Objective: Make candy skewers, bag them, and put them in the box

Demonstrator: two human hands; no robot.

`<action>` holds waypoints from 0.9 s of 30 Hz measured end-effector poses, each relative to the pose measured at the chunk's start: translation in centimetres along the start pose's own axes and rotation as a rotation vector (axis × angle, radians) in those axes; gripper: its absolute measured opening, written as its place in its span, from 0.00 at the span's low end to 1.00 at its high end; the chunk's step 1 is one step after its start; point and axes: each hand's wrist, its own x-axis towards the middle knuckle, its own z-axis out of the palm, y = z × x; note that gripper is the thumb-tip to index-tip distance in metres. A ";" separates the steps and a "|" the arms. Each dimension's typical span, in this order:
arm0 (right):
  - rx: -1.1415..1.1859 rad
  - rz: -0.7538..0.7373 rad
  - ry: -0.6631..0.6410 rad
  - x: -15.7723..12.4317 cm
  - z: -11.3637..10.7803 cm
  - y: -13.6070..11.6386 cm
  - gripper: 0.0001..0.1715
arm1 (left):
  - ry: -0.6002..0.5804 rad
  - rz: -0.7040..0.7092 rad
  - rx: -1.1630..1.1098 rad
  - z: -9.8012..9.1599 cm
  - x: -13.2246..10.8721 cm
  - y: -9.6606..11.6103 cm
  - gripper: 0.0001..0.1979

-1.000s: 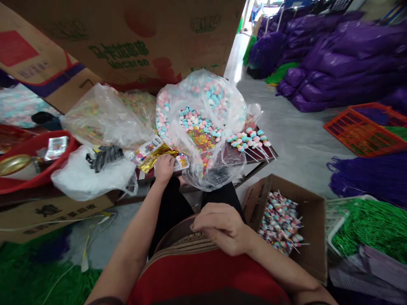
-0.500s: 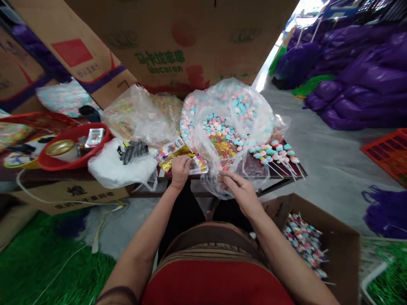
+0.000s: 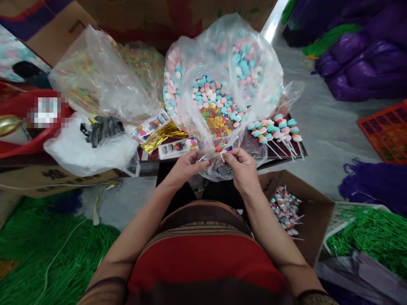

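Observation:
In front of the big plastic bag, my left hand point(image 3: 188, 168) and my right hand point(image 3: 244, 168) face each other, fingers pinched. Between them is a small clear wrapper point(image 3: 228, 149) with blue and red print, gripped at both sides. A short white piece shows at my right thumb; its kind is unclear. Behind lies the open plastic bag point(image 3: 254, 84) of pink, blue and white candies, with colourful ring candies point(image 3: 218, 123) at its front. Left of it are a stack of printed wrappers point(image 3: 178, 147) and gold twist ties point(image 3: 162, 136). Candy skewers point(image 3: 273, 129) lie at the right.
An open carton point(image 3: 313, 207) with wrapped skewers stands below right. On the table's left are a white plastic bag point(image 3: 85, 148) with dark grey ties point(image 3: 105, 131), and a red basin point(image 3: 60, 106). Cardboard boxes point(image 3: 178, 17) rise behind. An orange crate point(image 3: 384, 131) stands on the floor.
My left hand has left the printed wrappers and gold ties and moved right, close to my right hand. A printed wrapper is now between both hands. The view has tilted down.

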 end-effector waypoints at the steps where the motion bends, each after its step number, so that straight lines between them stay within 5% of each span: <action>1: 0.009 -0.003 0.002 0.0 -0.4 0.0 0.18 | -0.023 -0.071 -0.040 0.2 0.1 0.1 0.22; 4: 0.028 0.051 -0.036 0.0 -1.7 -0.2 0.20 | -0.012 -0.122 -0.005 0.7 0.5 0.5 0.21; 8: 0.004 0.115 -0.085 -0.2 -3.4 -0.7 0.23 | -0.109 -0.001 0.218 1.7 1.4 1.2 0.20; 14: -0.219 0.027 0.104 -1.1 -4.9 0.7 0.29 | -0.142 0.145 0.419 3.1 1.8 1.6 0.26; 17: -0.286 0.017 0.106 -1.3 -5.2 1.1 0.34 | -0.151 0.160 0.406 3.1 1.7 1.4 0.29; 21: -0.215 0.015 -0.009 -0.9 -4.9 0.8 0.21 | -0.209 0.193 0.446 2.6 1.5 0.9 0.29; 27: -0.423 -0.123 0.083 -1.2 -3.7 -0.2 0.26 | -0.213 0.150 0.476 2.2 0.9 0.4 0.30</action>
